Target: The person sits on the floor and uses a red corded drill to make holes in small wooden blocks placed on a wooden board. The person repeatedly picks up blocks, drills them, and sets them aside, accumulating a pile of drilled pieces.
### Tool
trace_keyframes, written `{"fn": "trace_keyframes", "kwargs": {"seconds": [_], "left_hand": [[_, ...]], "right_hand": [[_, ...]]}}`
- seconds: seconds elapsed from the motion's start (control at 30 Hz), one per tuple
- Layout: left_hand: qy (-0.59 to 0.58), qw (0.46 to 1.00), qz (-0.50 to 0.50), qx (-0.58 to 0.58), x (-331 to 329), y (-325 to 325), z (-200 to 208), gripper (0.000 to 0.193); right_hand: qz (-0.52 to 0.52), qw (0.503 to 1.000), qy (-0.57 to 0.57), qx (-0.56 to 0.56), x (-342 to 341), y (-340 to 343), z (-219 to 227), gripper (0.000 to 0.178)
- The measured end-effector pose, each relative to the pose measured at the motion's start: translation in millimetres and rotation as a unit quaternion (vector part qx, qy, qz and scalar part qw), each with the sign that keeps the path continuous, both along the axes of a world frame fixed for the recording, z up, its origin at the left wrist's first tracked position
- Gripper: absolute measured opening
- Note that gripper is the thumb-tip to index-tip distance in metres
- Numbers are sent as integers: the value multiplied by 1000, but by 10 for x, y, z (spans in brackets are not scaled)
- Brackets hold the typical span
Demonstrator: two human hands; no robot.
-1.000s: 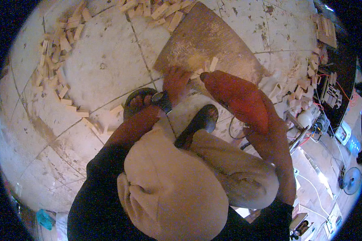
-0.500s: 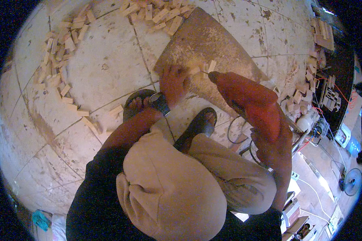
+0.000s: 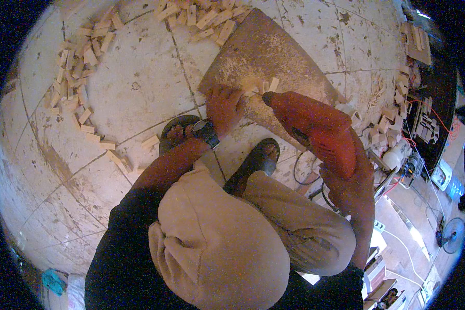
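My right hand (image 3: 360, 178) is wrapped round the grip of a red power drill (image 3: 315, 116). The drill points left, with its dark chuck (image 3: 267, 98) low over a brown board (image 3: 294, 64) strewn with wood shavings. Its thin bit reaches a small pale wooden block (image 3: 249, 86); how deep it goes I cannot tell. My left hand (image 3: 224, 107), with a watch on the wrist, rests on the board with bent fingers closed on that block's left end. Another small wooden block (image 3: 274, 83) stands just beyond the chuck.
Many loose wooden blocks (image 3: 90, 56) curve along the floor at left, with a further heap (image 3: 206, 19) beyond the board. My sandaled feet (image 3: 258, 160) are close to the board's near edge. More blocks (image 3: 387, 124), cables and a fan (image 3: 452, 235) lie to the right.
The drill has moved slightly left, bringing its chuck and bit closer to the block by my left hand. My left hand stays nearly in place.
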State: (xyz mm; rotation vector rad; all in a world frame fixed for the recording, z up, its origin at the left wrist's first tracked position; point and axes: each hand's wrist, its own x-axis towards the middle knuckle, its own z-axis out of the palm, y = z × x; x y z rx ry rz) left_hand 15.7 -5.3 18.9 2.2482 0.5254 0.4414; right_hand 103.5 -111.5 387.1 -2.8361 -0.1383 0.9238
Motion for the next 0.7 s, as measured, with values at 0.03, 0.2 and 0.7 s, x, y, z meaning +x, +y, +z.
{"fn": "trace_keyframes", "kwargs": {"seconds": [0.03, 0.2, 0.7], "left_hand": [[-4, 1000, 4, 8, 0, -5, -3, 24], [-13, 1000, 4, -8, -15, -19, -36, 25], [-27, 999, 4, -18, -10, -19, -55, 21]], "right_hand": [[-14, 1000, 0, -26, -7, 44, 30, 83], [21, 1000, 17, -1, 14, 170, 58, 78], [70, 997, 31, -6, 139, 283, -47, 76]]}}
